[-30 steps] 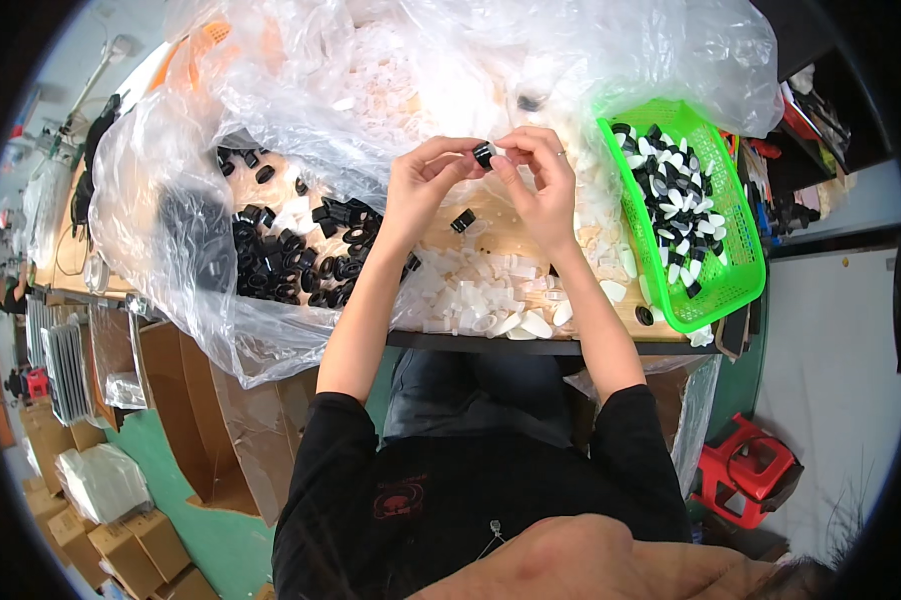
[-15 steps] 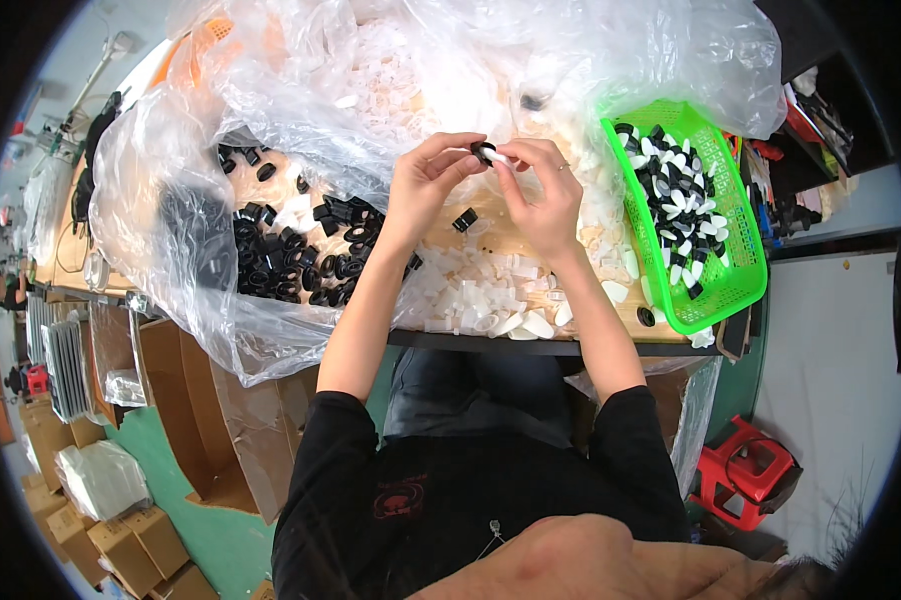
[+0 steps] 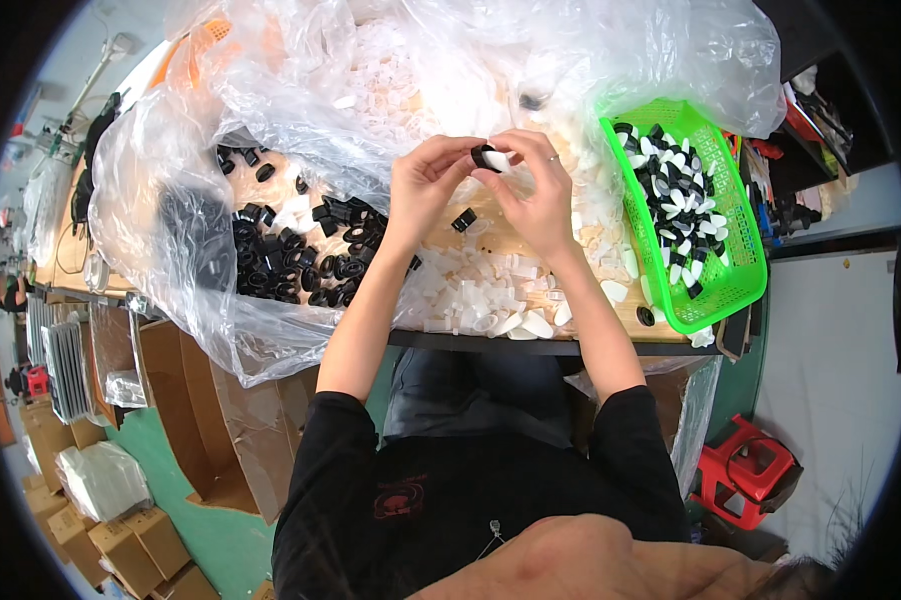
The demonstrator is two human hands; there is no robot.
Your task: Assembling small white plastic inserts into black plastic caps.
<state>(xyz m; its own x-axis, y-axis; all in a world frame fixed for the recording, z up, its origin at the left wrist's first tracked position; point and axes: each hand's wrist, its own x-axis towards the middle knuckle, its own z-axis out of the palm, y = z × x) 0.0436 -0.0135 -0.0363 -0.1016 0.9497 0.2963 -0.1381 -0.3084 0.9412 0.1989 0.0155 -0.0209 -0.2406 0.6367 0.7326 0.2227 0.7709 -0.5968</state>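
Above the middle of the workbench, my two hands meet at one small part. My left hand (image 3: 426, 188) pinches its black plastic ring (image 3: 480, 157) between thumb and fingertips. A white oval plastic piece (image 3: 497, 160) sits at the ring's right side, and my right hand (image 3: 538, 195) closes its thumb and fingers round it. Whether the piece is fully seated inside the ring cannot be made out. Below my hands, a separate small black part (image 3: 464, 220) lies on the wood. White and translucent plastic pieces (image 3: 481, 295) are strewn nearer the bench edge.
Many loose black rings (image 3: 311, 255) lie at left in a clear plastic bag (image 3: 271, 335). A green basket (image 3: 746, 235) of black-and-white parts stands at right. Plastic sheeting (image 3: 661, 45) covers the back. A red stool (image 3: 746, 470) and an open cardboard box (image 3: 196, 420) flank me below.
The held part has turned, so more of its white side shows between my hands. My right fingers have shifted slightly left and up around it; my left hand stays nearly in place.
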